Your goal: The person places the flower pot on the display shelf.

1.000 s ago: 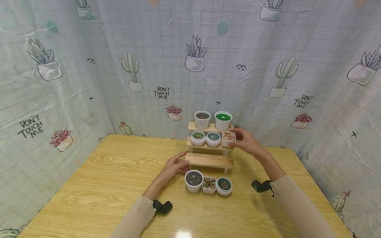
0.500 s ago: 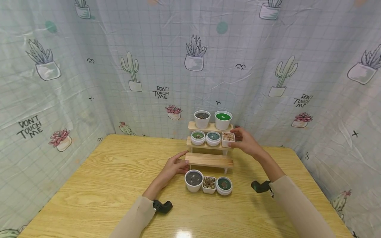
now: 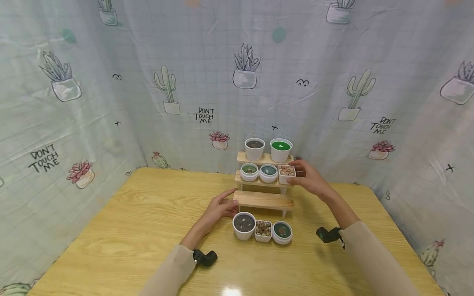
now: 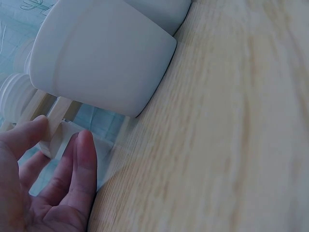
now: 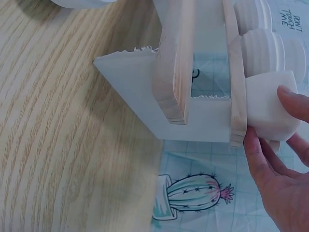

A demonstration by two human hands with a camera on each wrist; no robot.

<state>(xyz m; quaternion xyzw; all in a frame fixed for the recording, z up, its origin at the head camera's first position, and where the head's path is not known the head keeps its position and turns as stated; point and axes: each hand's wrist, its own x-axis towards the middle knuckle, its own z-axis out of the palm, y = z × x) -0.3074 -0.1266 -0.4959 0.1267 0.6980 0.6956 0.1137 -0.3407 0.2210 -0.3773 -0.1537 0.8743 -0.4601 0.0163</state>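
A square white pot (image 3: 287,176), filled with pinkish and cream pebbles, is pinched between the thumb and fingers of a person's right hand (image 3: 312,181), its base set against the middle shelf (image 5: 237,92) of a tiered wooden stand (image 3: 263,200). The end of the lowest shelf (image 5: 174,67) is lightly held between the fingers of the left hand (image 3: 218,208), the remaining fingers being bent below it.

Just to the left of the right hand's pot, a ribbed pot with blue-green fill (image 3: 268,174) is seen, marked with white at its centre; beyond it, farther from that hand, is placed a ribbed pot with green fill (image 3: 249,172), dotted with reddish bits. On the top shelf (image 3: 267,158), above and to the left of the right hand, a round pot with bright green fill (image 3: 280,151) is stood beside a round pot with grey fill (image 3: 254,151).

Three more containers are lined up on the worktop (image 3: 122,234), in front of the stand. Nearest the left hand, just to its right, is set a large pot with dark grey fill (image 3: 244,227), flecked with pale specks; next, a small square pot (image 3: 263,231) is packed with mixed pebbles; farthest from that hand, a low round pot (image 3: 282,233) is filled with dark green, reddish-brown at the middle.
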